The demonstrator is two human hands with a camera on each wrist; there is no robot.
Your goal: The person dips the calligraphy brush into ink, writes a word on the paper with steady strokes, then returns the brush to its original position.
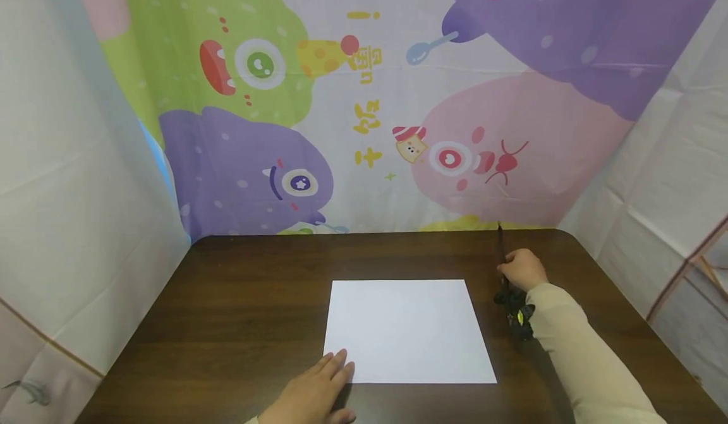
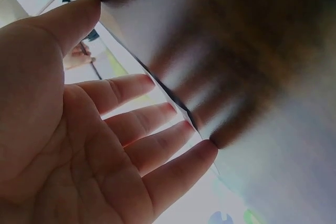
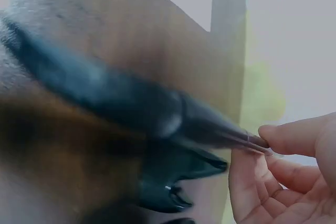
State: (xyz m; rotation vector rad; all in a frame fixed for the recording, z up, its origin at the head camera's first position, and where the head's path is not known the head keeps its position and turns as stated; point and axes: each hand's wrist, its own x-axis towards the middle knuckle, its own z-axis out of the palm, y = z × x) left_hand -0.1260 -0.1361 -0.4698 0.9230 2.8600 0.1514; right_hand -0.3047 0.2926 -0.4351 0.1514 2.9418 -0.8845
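A sheet of white paper lies flat on the brown table. My left hand rests at its lower left corner, fingers extended; the left wrist view shows the fingertips touching the sheet and table. Beyond the paper's right side, my right hand pinches the thin handle of a brush between thumb and fingers. In the right wrist view the dark, tapered brush head points left, just over a glossy dark green notched holder. Whether brush and holder touch, I cannot tell.
A dark cluster with a yellow-green spot sits beside the right wrist. Behind the table hangs a cloth with cartoon monsters. Pale cloth walls close in both sides.
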